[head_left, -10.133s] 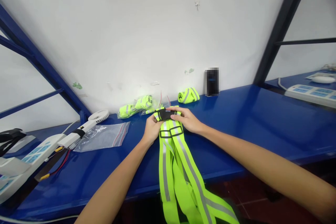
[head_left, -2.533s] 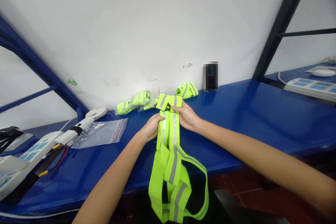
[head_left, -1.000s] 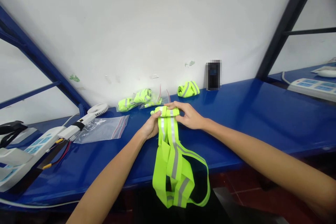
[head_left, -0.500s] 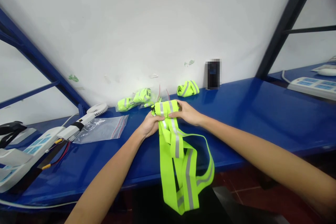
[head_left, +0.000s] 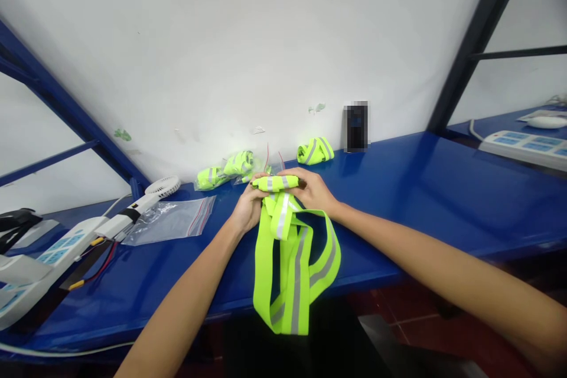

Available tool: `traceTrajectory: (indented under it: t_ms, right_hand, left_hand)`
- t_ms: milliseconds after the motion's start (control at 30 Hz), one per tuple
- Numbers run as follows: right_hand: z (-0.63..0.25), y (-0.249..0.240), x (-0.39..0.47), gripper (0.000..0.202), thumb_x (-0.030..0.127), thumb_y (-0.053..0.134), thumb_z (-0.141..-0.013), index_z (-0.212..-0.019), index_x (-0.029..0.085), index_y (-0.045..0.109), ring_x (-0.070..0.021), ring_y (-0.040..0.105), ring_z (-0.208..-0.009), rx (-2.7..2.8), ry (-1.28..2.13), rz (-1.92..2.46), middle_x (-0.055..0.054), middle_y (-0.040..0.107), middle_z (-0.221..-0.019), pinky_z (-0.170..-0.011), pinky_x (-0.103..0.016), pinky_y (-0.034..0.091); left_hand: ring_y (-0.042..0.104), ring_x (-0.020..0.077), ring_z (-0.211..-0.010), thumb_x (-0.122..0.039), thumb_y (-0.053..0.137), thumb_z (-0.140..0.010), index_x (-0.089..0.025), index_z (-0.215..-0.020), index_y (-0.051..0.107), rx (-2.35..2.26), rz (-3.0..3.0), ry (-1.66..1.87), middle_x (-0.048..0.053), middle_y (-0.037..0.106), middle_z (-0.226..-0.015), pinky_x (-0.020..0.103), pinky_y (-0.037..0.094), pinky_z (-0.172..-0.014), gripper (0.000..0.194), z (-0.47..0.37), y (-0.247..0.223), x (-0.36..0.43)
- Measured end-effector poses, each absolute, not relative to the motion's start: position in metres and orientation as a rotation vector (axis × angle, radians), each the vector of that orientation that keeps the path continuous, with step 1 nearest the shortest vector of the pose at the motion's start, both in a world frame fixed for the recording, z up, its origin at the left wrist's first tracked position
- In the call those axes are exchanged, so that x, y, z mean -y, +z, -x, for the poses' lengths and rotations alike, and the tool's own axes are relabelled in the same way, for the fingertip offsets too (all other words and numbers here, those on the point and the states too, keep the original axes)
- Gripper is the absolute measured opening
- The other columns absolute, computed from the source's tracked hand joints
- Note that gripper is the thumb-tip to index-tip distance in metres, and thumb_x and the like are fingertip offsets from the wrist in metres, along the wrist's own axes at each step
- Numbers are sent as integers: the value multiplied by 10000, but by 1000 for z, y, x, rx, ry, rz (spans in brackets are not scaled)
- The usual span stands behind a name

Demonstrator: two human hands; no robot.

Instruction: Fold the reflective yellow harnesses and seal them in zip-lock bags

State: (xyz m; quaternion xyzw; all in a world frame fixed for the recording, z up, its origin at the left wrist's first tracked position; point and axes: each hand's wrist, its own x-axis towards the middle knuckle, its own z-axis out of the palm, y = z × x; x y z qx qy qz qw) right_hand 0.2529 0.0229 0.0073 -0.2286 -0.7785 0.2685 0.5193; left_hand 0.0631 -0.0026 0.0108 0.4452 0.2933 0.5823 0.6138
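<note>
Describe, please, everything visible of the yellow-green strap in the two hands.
The strap looks like flat fabric webbing, bright yellow-green with a grey stripe along it. Its upper part is a compact roll, held at its ends by the left hand and the right hand over the blue table. Below, loose loops hang past the table's front edge.

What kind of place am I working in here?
Probably a workshop or simple packing bench: there's a blue work surface with a metal frame rising from it, a long power strip on the left, and an empty-looking zip bag near bundled reflective straps.
</note>
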Motion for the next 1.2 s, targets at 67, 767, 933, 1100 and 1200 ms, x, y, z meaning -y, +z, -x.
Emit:
traceTrajectory:
  t_ms: [67,767,933,1100,1200]
  right_hand:
    - [-255,7,-26,315,138,570,-828,-1112,207,690,-231,634,-1061,1869,586,542,-89,680,-1146,-906,-363,492]
    - [-270,24,-21,803,302,644,-818,-1510,247,239,-226,632,-1086,1330,2056,278,-104,589,-1323,-1061,-456,424]
    - [-270,16,-29,781,273,692,-789,-1471,275,311,-223,634,-1120,1362,2039,345,-75,613,-1310,-1023,-424,472]
    - [-259,8,-29,696,324,703,-811,-1425,266,381,-252,653,-1108,1369,1880,538,-89,649,-1252,-943,-426,535]
    - [-254,6,-27,651,355,698,-824,-1400,259,409,-249,683,-1037,1374,1808,614,-90,682,-1180,-893,-419,556]
  left_hand:
    - [619,156,-774,-117,726,-606,-193,-1017,588,-654,-1039,1294,7,654,-888,269,487,-708,441,-63,14,6]
    - [679,216,-927,-277,833,-646,-192,-980,590,-745,-888,1742,12,694,-862,343,520,-867,422,-56,10,-14]
    - [673,203,-914,-272,832,-642,-195,-969,584,-733,-901,1721,-4,682,-833,326,515,-857,418,-55,12,-13]
    - [664,174,-831,-282,838,-631,-204,-995,582,-773,-979,1637,-13,677,-856,313,512,-810,452,-61,13,-6]
    - [654,163,-813,-281,844,-620,-206,-1006,585,-789,-1003,1610,-10,673,-874,297,504,-792,471,-65,13,-3]
